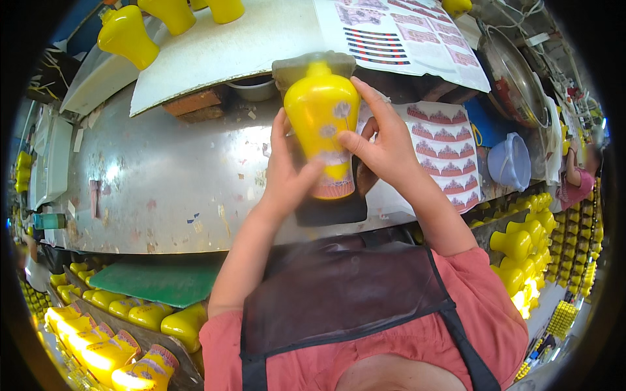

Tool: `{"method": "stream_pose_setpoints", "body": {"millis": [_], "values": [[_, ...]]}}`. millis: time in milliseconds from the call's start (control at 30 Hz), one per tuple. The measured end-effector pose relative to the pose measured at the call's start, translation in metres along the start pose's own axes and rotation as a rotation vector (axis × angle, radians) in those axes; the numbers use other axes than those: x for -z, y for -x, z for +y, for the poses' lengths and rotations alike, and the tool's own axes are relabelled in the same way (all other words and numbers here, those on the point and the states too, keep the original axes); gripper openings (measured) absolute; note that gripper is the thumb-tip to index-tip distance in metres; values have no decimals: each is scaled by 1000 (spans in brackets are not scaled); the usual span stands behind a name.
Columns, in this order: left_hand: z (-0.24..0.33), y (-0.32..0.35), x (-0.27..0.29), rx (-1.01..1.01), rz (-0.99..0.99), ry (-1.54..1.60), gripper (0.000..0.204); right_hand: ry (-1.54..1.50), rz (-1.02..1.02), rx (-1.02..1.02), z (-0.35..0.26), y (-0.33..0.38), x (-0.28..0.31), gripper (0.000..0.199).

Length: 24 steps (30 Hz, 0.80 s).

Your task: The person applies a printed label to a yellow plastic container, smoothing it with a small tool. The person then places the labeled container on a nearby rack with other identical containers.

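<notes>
Between my two hands is a glossy yellow vase (317, 100), its neck pointing away from me and its base toward me. Purple-grey flower decals run down its front, and a pink patterned band circles the base. My left hand (287, 163) grips its left side low down, with the thumb toward the patterned band. On the other side my right hand (383, 140) holds it, thumb on the front by a flower and forefinger along the shoulder. A grey block-like support (345, 60) shows behind the neck. Under the base lies a dark pad (332, 212).
A white board (215, 55) carries several yellow vases (128, 37) and printed decal sheets (407, 49). Another decal sheet (447, 156) lies right of my hands on the metal table (163, 176). A blue bucket (510, 161) stands at right. Decorated vases (147, 370) sit lower left.
</notes>
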<state>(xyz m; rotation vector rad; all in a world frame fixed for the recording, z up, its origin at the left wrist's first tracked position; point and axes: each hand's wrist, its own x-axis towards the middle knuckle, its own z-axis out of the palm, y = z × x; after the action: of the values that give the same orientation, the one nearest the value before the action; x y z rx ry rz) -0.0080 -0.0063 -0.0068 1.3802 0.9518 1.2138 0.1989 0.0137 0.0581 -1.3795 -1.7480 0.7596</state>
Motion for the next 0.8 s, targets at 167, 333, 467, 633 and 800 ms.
{"method": "stream_pose_setpoints", "body": {"millis": [167,333,467,633,800], "values": [[6,-10,0,-160,61,-91,102,-240,-9,-234,-14,-14,11,60],[14,-26,-4,-201,103,-462,101,197,-6,31,-31,-21,14,63],[16,-31,-10,-209,129,-496,99,138,-78,47,-32,-36,10,60],[17,-29,-7,-224,95,-483,100,30,-138,25,-26,-37,13,60],[22,-27,-16,-177,126,-503,103,65,-124,27,-19,-35,11,63]]}}
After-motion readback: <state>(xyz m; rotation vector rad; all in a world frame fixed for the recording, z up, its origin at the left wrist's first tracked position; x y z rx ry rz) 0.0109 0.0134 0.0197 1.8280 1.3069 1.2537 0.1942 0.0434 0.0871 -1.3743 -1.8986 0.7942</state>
